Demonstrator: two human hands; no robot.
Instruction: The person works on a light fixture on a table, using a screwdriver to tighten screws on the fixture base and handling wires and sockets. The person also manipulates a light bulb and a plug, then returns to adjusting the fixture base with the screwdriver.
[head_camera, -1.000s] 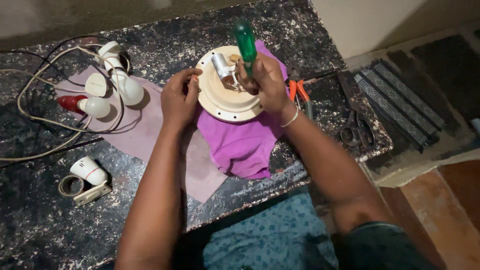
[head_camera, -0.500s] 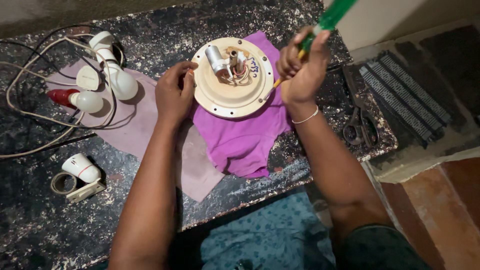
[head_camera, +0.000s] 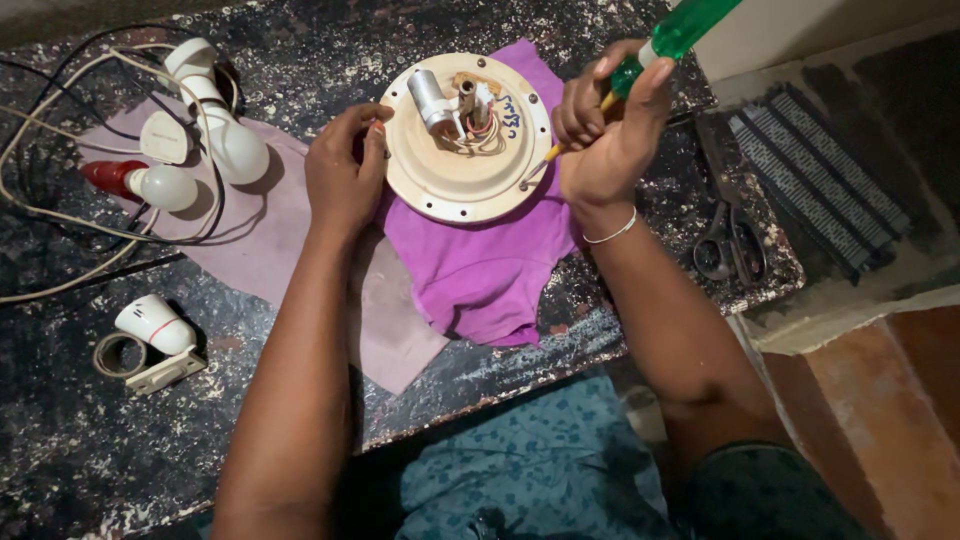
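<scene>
A: What sits in the middle of the view?

B: A round cream-coloured motor plate (head_camera: 450, 160) with a metal cylinder and coiled wires at its centre. It lies on a purple cloth (head_camera: 490, 270) spread over a dark speckled tabletop (head_camera: 60, 440).

A: What are the hands doing?

B: The left hand (head_camera: 345, 170) curls against the plate's left rim, fingers bent and touching the edge. The right hand (head_camera: 605, 135) is closed tight around a green-handled screwdriver (head_camera: 655, 50); the tool slants down to the left, its tip resting on the plate's right rim.

A: And around them?

B: To the left, white bulbs (head_camera: 220, 130) in holders lie among looped cables on a pale mauve cloth (head_camera: 270, 230). Near the front left lie another white bulb (head_camera: 155, 322) and a roll of tape (head_camera: 118, 355). Scissors (head_camera: 730, 240) rest near the tabletop's right edge, well apart from the plate.
</scene>
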